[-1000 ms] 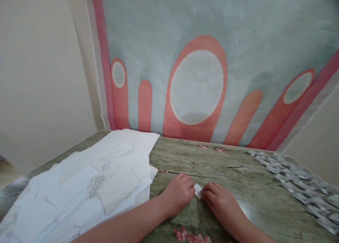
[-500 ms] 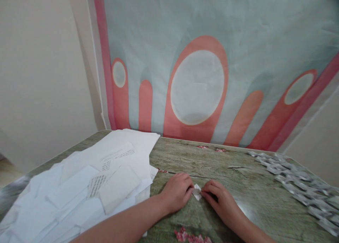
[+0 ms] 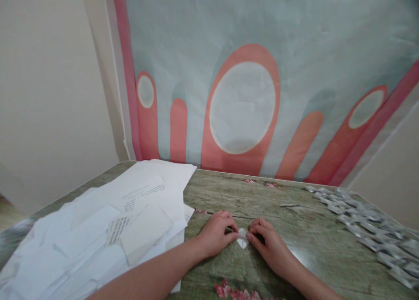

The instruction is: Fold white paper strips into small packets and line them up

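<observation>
A small piece of folded white paper (image 3: 242, 239) lies between my hands, just above or on the wood-patterned table (image 3: 209, 282). The fingertips of my left hand (image 3: 218, 233) pinch its left side. On its right side, the thumb and fingers of my right hand (image 3: 266, 239) are closed at the edge. Creases show on the paper, which looks roughly diamond-shaped. A large heap of white paper sheets (image 3: 85, 230), some printed, spreads beside my left forearm.
Rows of folded silvery-grey paper pieces (image 3: 366, 230) lie along the table's right side. A backdrop (image 3: 301, 38) with red and white shapes stands behind the table's far edge. Pink flower prints (image 3: 234, 290) mark the tabletop.
My left thumb and fingers have shifted on the paper, with a wider gap between them. My right fingertips have moved slightly on its edge. The paper's folds look different.
</observation>
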{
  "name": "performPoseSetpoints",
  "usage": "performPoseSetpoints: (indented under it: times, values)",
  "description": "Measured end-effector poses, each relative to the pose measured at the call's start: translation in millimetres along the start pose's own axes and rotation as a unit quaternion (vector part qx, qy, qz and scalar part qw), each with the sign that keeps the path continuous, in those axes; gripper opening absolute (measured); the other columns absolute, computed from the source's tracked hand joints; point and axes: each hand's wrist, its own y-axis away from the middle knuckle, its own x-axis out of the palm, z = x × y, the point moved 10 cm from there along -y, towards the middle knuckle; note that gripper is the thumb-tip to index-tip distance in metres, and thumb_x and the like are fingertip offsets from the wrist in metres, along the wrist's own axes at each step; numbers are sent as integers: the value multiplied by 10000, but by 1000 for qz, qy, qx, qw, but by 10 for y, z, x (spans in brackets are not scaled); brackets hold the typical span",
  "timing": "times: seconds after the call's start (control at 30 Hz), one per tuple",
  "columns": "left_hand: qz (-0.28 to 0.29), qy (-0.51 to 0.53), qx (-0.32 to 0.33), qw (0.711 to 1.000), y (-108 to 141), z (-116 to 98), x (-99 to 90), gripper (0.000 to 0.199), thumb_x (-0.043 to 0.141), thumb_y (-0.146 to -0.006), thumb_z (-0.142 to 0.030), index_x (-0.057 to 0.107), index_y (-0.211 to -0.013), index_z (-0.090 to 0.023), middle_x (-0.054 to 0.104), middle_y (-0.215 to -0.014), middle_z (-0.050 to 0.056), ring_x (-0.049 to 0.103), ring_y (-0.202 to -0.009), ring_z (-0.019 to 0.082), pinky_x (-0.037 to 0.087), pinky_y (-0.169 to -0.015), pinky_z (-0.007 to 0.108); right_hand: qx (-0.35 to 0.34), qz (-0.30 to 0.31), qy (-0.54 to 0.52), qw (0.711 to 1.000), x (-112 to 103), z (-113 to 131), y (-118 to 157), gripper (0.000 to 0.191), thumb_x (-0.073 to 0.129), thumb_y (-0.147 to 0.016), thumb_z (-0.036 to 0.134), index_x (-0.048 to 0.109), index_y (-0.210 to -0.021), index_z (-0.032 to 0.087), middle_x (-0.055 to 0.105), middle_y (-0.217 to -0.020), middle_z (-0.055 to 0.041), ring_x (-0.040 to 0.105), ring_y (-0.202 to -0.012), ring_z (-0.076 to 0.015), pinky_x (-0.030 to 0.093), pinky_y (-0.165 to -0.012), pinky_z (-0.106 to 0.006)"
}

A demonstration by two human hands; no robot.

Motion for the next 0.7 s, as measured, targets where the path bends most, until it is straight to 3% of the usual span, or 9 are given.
performPoseSetpoints:
  times: [0.27, 0.7]
  values:
    - [12, 11, -10, 1000, -25, 55, 35, 75, 668, -741, -261, 664, -736, -186, 609, -860, 13, 527, -904, 173, 377, -827, 285, 1, 1, 7, 1000, 5, 1, -16, 193, 498, -845, 279, 565, -688, 189, 571, -829, -47, 533, -821, -189, 414, -749, -311]
    - [-16, -153, -47, 987, -1, -40, 40, 142, 547, -834, -312, 579, -792, -180, 537, -890, 22, 459, -918, 200, 367, -801, 330, -7, -6, 98, 995, 25, 30, -59, 172, 470, -844, 221, 542, -691, 190, 564, -767, -37, 524, -742, -183, 408, -694, -316]
